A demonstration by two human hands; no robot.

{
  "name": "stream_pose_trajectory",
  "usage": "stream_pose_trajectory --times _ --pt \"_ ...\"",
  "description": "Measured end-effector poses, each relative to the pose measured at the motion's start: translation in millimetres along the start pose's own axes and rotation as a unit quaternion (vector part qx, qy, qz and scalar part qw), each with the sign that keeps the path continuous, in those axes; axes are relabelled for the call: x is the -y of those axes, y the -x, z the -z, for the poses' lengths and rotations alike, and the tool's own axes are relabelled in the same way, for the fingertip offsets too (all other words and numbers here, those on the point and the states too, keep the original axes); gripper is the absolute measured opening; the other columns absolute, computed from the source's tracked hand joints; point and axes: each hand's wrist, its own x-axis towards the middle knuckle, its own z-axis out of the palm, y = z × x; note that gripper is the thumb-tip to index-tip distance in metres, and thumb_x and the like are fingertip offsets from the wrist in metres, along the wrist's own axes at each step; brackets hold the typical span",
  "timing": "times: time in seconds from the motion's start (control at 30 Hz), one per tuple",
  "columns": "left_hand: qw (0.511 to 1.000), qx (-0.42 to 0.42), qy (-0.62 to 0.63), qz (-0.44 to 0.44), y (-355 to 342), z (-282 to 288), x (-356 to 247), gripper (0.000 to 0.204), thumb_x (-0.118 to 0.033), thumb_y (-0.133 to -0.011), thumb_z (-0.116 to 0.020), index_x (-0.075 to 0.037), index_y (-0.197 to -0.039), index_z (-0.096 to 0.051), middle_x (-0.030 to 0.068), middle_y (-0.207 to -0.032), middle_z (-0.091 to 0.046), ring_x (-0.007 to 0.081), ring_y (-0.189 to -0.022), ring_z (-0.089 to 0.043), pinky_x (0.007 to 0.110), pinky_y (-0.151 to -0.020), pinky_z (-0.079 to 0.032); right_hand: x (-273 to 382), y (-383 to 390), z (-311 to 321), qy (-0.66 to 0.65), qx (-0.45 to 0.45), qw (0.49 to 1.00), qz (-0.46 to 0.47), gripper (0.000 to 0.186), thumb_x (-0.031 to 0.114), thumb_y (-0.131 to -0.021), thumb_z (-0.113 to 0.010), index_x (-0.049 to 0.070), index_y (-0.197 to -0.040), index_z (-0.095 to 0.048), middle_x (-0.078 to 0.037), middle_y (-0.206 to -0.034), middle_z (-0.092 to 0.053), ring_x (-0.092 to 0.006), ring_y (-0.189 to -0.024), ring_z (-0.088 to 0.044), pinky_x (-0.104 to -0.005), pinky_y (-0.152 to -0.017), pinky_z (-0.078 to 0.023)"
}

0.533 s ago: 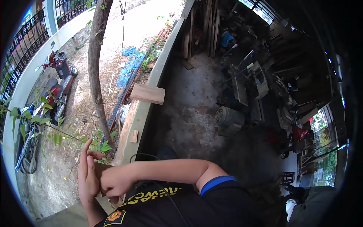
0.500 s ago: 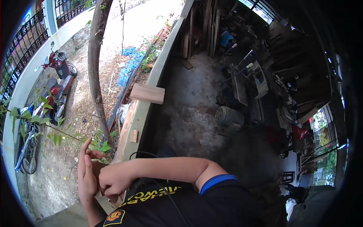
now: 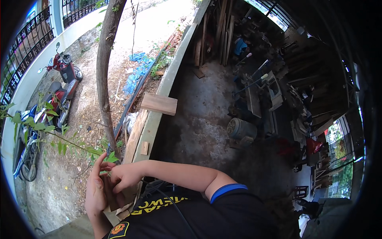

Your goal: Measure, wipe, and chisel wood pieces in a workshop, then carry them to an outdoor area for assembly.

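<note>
At the lower left, my left hand [image 3: 95, 193] supports a brown wooden block [image 3: 112, 196] against its palm, thumb up and fingers reaching past the far end. My right hand [image 3: 127, 177] comes across from the right, fingers curled down onto the same block; anything under those fingertips is hidden. Beyond my hands, a larger pale wooden block [image 3: 159, 103] lies across the top of a low wall [image 3: 175, 75]. A small wood piece [image 3: 144, 148] rests nearer on that wall, beside a long plank [image 3: 133, 139].
A thin leafy branch [image 3: 59, 137] reaches in from the left towards my hands. Behind it stand a tree trunk [image 3: 104, 71] and a red scooter [image 3: 59, 93]. To the right of the wall, a grey motor [image 3: 241, 129] sits on the workshop floor, with stacked boards [image 3: 223, 34] beyond.
My right hand has shifted slightly up and to the right over the block, showing more of the block between my hands. The whole view has also moved a little.
</note>
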Motion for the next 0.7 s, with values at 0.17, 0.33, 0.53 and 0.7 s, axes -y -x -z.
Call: stream_pose_trajectory --times 0.17,0.33,0.53,0.7 --pt "0.995 -0.008 -0.096 -0.021 -6 5 1 0.111 -0.089 -0.091 -0.027 -0.001 -0.158 -0.035 0.0224 -0.139 -0.056 0.0307 -0.126 -0.054 0.042 -0.104 -0.043 -3 -2 9 0.047 0.017 0.993 -0.102 0.026 0.020 -0.093 -0.066 -0.004 -0.092 -0.074 -0.016 -0.078 -0.073 -0.0225 -0.069 -0.067 -0.0372 -0.068 -0.052" --pt "0.994 -0.024 -0.100 -0.034 -6 -7 2 0.116 -0.089 -0.090 -0.026 0.002 -0.161 -0.025 0.0261 -0.153 -0.045 0.0388 -0.137 -0.049 0.049 -0.116 -0.034 -22 -5 12 -0.104 0.023 0.994 0.038 0.026 0.020 -0.096 -0.067 -0.005 -0.095 -0.073 -0.015 -0.078 -0.072 -0.0187 -0.073 -0.066 -0.0352 -0.070 -0.051" --pt "0.975 -0.007 -0.215 -0.055 -8 3 -8 0.112 -0.084 -0.093 -0.029 0.005 -0.160 -0.023 0.0285 -0.158 -0.038 0.0443 -0.143 -0.043 0.050 -0.118 -0.031 -42 -2 19 0.034 0.078 0.987 -0.137 0.028 0.022 -0.092 -0.070 -0.005 -0.090 -0.075 -0.008 -0.075 -0.072 -0.0120 -0.069 -0.065 -0.0297 -0.067 -0.051" --pt "0.966 0.024 -0.257 -0.027 -10 1 -12 0.111 -0.083 -0.093 -0.031 0.007 -0.159 -0.025 0.0305 -0.158 -0.038 0.0466 -0.145 -0.038 0.049 -0.120 -0.029 -45 -5 23 -0.151 0.035 0.987 0.050 0.032 0.024 -0.095 -0.070 -0.007 -0.088 -0.072 -0.008 -0.070 -0.068 -0.0117 -0.065 -0.058 -0.0312 -0.062 -0.046"
